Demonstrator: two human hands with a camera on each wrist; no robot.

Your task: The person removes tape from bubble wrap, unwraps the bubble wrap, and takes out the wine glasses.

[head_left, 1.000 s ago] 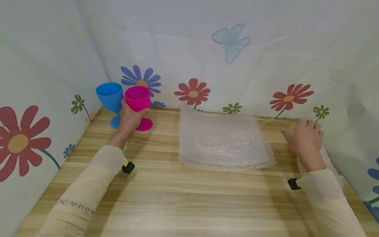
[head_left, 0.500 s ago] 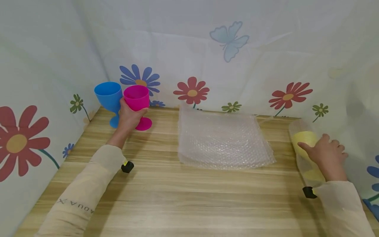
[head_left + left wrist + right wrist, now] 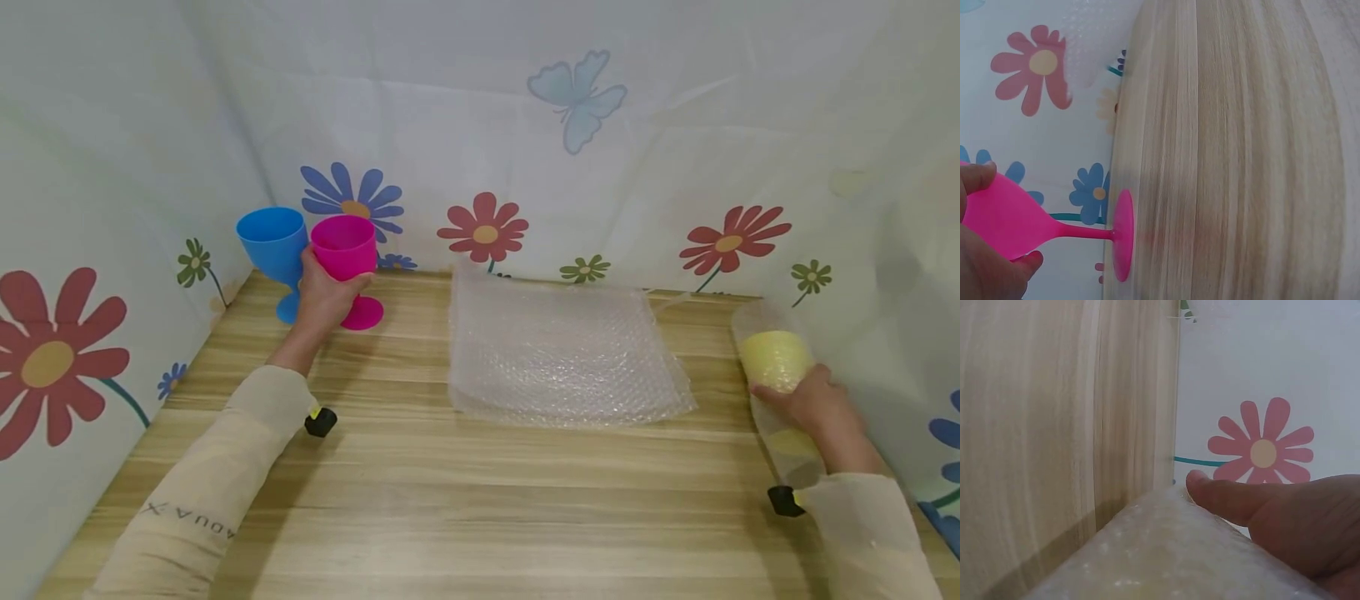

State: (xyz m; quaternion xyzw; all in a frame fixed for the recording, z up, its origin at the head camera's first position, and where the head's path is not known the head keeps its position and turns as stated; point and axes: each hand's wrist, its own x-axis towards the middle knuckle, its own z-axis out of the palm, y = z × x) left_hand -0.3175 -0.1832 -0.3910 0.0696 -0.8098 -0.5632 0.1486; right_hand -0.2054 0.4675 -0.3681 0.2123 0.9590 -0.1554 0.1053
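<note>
My left hand (image 3: 318,304) grips the bowl of a pink goblet (image 3: 348,262), which stands upright at the back left. In the left wrist view, thumb and fingers lie on opposite sides of the pink bowl, with its stem and round foot in sight. Right beside it stands a blue goblet (image 3: 272,254), partly behind my fingers. At the right, a yellow goblet (image 3: 776,354) rolled in bubble wrap lies on its side. My right hand (image 3: 825,412) holds it across the middle, thumb on the near side; most fingers are hidden. The right wrist view shows the thumb (image 3: 1229,497) along the wrapped goblet.
A layered sheet of bubble wrap (image 3: 570,358) lies flat at the back middle of the wooden table (image 3: 465,508). A flower-printed cloth wall (image 3: 450,125) rises behind the table and along both sides. Small black devices (image 3: 321,422) are strapped at both wrists.
My right hand has moved right and toward me, uncovering the wrapped yellow goblet, then lowered and closed on it. The left hand stays on the pink goblet.
</note>
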